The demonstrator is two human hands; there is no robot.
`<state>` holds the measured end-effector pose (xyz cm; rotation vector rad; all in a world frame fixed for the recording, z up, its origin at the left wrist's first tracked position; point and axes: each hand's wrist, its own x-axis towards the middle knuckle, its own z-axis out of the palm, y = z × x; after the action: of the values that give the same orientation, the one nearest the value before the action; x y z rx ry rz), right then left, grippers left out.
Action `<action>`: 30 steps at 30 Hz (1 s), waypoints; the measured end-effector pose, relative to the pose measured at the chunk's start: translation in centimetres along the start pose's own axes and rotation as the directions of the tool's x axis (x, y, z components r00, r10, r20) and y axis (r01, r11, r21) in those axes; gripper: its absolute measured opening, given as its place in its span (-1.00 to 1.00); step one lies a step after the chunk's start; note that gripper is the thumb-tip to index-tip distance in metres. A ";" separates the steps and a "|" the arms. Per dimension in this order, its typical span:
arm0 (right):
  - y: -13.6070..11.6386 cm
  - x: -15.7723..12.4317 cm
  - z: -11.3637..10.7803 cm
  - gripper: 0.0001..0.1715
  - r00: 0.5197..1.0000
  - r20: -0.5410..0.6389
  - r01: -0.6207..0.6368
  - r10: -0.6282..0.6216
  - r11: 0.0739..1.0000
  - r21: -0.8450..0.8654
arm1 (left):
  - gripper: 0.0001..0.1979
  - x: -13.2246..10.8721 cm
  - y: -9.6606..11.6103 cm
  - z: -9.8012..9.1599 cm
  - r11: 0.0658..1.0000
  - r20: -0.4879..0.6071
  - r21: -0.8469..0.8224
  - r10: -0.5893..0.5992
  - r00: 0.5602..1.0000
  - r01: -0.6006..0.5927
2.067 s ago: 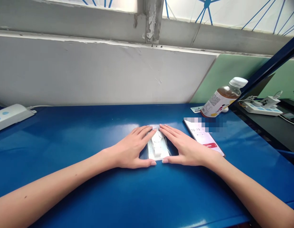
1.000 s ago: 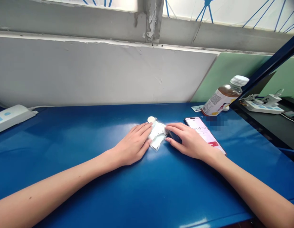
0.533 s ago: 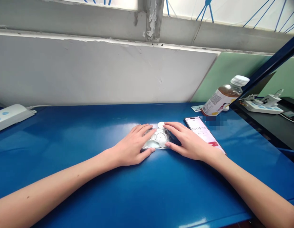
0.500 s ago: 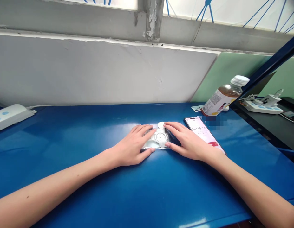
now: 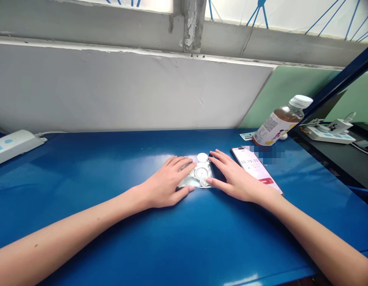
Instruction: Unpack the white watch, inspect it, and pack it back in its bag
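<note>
A small clear plastic bag (image 5: 198, 175) with a white round-faced watch inside lies flat on the blue table (image 5: 118, 238). My left hand (image 5: 167, 184) rests flat on the bag's left side, fingers stretched out and thumb at its near edge. My right hand (image 5: 234, 178) lies flat on the bag's right side, fingers spread, thumb tip touching the near right corner. A small white round disc (image 5: 202, 157) lies at the bag's far end, between my fingertips.
A phone (image 5: 255, 169) with a lit timer screen lies just right of my right hand. A tilted bottle of brown drink (image 5: 280, 121) stands behind it. White power strips sit at the far left (image 5: 11, 145) and far right (image 5: 331, 135). A white wall panel borders the table's back.
The bag was turned over and laid flat, so the watch face now shows. My right fingers have spread a little wider. The phone's timer has counted on.
</note>
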<state>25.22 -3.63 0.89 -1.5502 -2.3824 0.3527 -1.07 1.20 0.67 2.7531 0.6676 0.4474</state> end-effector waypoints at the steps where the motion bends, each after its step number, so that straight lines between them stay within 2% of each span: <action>1: -0.1 0.0 -0.1 -0.19 1.000 0.012 -0.003 0.003 1.000 0.020 | -0.44 0.0 0.0 0.0 1.000 0.001 0.000 0.002 1.000 -0.002; 8: -0.8 -0.2 -0.9 -0.28 0.995 0.099 0.003 -0.016 0.991 0.136 | -0.42 -0.2 -0.2 0.1 0.998 0.027 -0.017 0.062 0.998 -0.062; 12: -1.0 -0.1 -1.2 -0.34 0.996 0.065 0.048 -0.054 0.994 0.102 | -0.43 -0.1 -0.1 0.0 0.998 0.009 -0.023 0.067 0.998 -0.067; 19: -0.7 0.0 -1.2 -0.29 0.992 0.005 0.126 -0.126 0.991 -0.053 | -0.45 0.0 0.2 0.3 1.000 -0.068 0.020 0.026 0.997 -0.025; 24: -0.4 -0.2 -1.5 -0.09 0.971 0.047 0.235 -0.233 0.970 -0.054 | -0.51 -0.1 0.1 0.6 0.996 -0.111 0.072 0.051 0.993 -0.043; 30: -0.1 -0.1 -1.8 -0.38 0.952 0.037 0.305 -0.303 0.952 -0.042 | -0.58 -0.1 -0.2 0.2 0.999 -0.112 0.005 0.043 0.993 -0.042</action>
<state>25.84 -3.70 2.63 -1.1739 -2.6178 0.2553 -1.11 1.28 0.43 2.7651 0.6368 0.6148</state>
